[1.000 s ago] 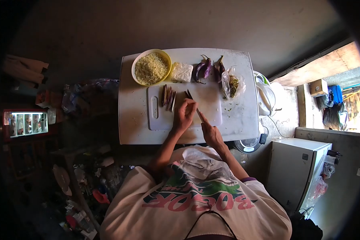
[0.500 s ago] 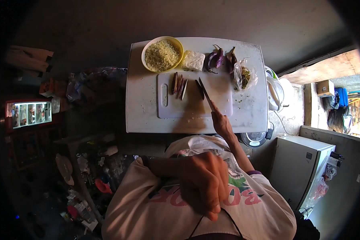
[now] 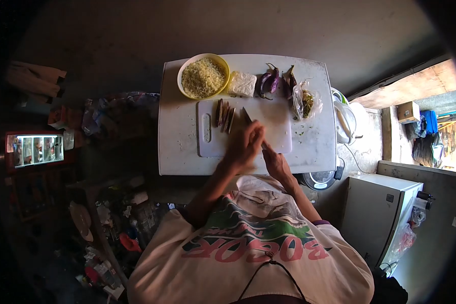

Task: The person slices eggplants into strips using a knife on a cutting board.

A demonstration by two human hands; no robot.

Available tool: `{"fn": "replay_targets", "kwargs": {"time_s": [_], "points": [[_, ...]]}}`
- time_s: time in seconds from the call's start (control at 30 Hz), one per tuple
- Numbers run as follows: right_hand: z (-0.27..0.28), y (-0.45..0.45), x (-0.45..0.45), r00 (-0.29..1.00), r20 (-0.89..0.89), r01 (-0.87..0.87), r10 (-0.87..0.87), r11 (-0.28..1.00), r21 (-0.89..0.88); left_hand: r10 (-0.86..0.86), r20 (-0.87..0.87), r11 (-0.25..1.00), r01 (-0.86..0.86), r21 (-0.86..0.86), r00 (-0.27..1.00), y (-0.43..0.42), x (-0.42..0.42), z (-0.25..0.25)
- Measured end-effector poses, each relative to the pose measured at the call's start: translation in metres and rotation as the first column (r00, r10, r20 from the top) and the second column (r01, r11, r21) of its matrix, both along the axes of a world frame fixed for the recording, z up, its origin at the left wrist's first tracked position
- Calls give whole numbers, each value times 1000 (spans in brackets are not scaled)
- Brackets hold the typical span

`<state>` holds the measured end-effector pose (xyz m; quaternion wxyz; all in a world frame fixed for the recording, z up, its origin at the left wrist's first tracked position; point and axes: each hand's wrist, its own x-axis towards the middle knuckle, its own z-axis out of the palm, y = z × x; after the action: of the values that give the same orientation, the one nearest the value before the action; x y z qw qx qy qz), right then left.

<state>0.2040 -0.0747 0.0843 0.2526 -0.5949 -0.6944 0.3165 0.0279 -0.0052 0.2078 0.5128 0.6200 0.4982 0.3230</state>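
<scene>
My right hand (image 3: 275,161) is wrapped around the handle of a knife (image 3: 247,115), whose blade points away over the white cutting board (image 3: 283,144). My left hand (image 3: 244,147) is over the board, across the middle of the blade, and is smeared by motion, so its grip is unclear. Left of the blade lie several cut eggplant strips (image 3: 224,116), side by side near the board's handle slot. Whatever lies under my left hand is hidden.
Along the table's (image 3: 180,162) far side stand a yellow bowl (image 3: 203,76) of rice-like white grains, a wrapped white block (image 3: 242,84), whole purple eggplants (image 3: 269,81) and a clear plastic bag (image 3: 309,104) of greens. A white fridge (image 3: 380,202) stands at right.
My left hand has moved from in front of my chest forward to the board, beside the knife. My right hand still holds the knife. The dark piece beside the blade is now out of sight.
</scene>
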Motion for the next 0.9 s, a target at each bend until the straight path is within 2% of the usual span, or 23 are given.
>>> {"fn": "replay_targets", "kwargs": {"time_s": [0.03, 0.07, 0.1, 0.13, 0.2, 0.3, 0.43, 0.53, 0.57, 0.63, 0.73, 0.83, 0.9], "points": [[9, 2, -2, 999, -34, -20, 17, 995, -93, -3, 1, 1000, 3, 3, 1000, 8, -2, -30], [23, 3, -4, 999, -34, -20, 16, 995, -94, 85, -157, 982, -57, 178, 984, 13, -6, -59], [37, 7, -5, 1000, -12, -2, -1, 956, -293, 197, -292, 931, -85, 355, 936, 16, -10, -83], [45, 11, -4, 1000, 15, 20, -15, 878, -477, 196, -289, 930, -85, 358, 937, 19, -12, -99], [34, 7, -2, 1000, 3, 25, -26, 910, -414, 308, -404, 864, -75, 498, 861, 19, -15, -124], [29, 6, 1, 999, -12, 42, -48, 950, -308, 320, -426, 824, -26, 567, 846, 18, -11, -141], [20, 1, 6, 995, -82, 43, -58, 983, -177, 291, -451, 860, -23, 511, 844, 18, -4, -143], [17, -1, 7, 997, -60, 45, -52, 993, -109, 306, -531, 848, 28, 529, 790, 21, -4, -156], [16, -2, 8, 997, -59, 49, -55, 993, -108, 297, -554, 859, 36, 511, 778, 22, -7, -163], [24, -2, 7, 997, 23, 74, -71, 947, -312, 284, -579, 870, 49, 491, 765, 23, -8, -168], [39, -1, 6, 997, 25, 72, -68, 929, -362, 312, -545, 875, -11, 484, 778, 23, -5, -161], [35, -2, 9, 999, 5, 51, -52, 940, -338, 322, -472, 872, -62, 486, 820, 24, 0, -157], [32, -3, 11, 998, -12, 50, -56, 945, -323, 306, -575, 873, 17, 488, 759, 25, -3, -168]]}}
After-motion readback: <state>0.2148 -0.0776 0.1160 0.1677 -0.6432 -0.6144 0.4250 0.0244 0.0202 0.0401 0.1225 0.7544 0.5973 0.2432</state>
